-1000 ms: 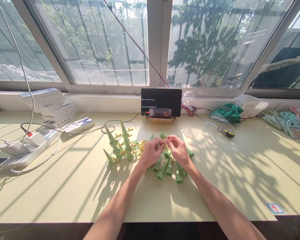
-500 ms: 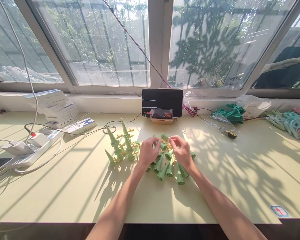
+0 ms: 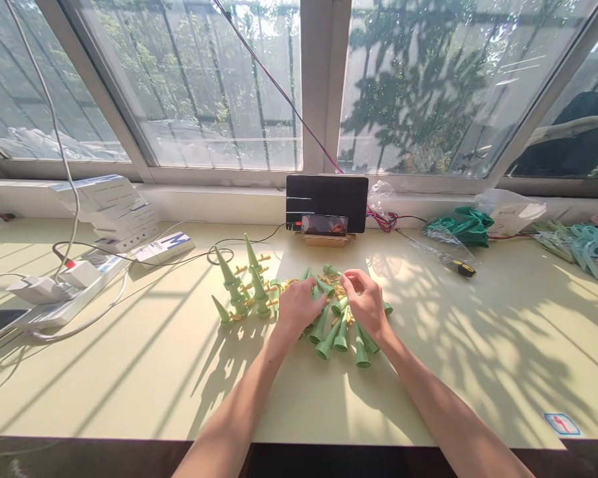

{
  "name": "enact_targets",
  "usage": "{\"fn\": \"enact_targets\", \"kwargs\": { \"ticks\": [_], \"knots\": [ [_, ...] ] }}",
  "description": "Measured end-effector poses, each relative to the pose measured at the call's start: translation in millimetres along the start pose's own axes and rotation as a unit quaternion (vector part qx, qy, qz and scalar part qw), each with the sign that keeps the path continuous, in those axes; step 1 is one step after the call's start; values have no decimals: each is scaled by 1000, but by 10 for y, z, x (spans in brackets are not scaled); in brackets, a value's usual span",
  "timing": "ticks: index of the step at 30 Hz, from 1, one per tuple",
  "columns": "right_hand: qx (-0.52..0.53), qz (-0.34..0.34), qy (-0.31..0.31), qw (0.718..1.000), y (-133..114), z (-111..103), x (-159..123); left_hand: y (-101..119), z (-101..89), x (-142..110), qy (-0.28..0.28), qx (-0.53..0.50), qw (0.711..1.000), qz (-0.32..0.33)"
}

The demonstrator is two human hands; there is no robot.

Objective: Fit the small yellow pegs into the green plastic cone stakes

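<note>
A pile of green plastic watering spikes (image 3: pixel 361 348), hollow and cone-shaped, lies under and between my hands, with small yellow valve pieces (image 3: pixel 339 292) scattered among them. My left hand (image 3: pixel 299 304) is at the pile's left side, thumb and forefinger closed around one green spike (image 3: pixel 323 287). To its right, my right hand (image 3: pixel 366 302) has its fingers bent into a pinch above the pile; whatever is between the fingertips is too small to make out. Left of my left hand, several spikes with yellow valves fitted (image 3: pixel 260 302) stand upright, points up.
A black tablet (image 3: pixel 326 192) with a phone (image 3: pixel 323 225) before it stands at the window. White boxes (image 3: pixel 104 206) and a power strip (image 3: pixel 74 302) with cables occupy the left. Green bundles (image 3: pixel 463 229) and a yellow-black cutter (image 3: pixel 463 268) lie at the right.
My left thumb has moved away from its fingertips and down along the green spike. My right hand's fingers have drawn closer together over the pile. The view has shifted slightly.
</note>
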State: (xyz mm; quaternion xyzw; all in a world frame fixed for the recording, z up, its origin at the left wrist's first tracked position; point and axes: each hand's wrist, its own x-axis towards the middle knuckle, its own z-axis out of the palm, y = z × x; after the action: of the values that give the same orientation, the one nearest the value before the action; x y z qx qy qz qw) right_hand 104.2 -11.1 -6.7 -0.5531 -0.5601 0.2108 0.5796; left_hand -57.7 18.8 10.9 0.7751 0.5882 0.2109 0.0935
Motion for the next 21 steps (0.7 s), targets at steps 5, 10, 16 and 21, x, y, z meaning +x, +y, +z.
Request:
{"fn": "enact_targets", "kwargs": {
  "ticks": [5,10,16,21],
  "knots": [
    [-1,5,-4,1000,-6,4,3,17,4,-19,-7,34,999,21],
    [0,10,-4,1000,-18,2,3,34,-12,-31,-25,43,997,51],
    [-2,11,-8,1000,-31,-1,6,40,-3,-44,-40,35,996,76],
    [3,8,-8,1000,-26,0,3,32,14,-51,-35,12,997,72]
  ]
}}
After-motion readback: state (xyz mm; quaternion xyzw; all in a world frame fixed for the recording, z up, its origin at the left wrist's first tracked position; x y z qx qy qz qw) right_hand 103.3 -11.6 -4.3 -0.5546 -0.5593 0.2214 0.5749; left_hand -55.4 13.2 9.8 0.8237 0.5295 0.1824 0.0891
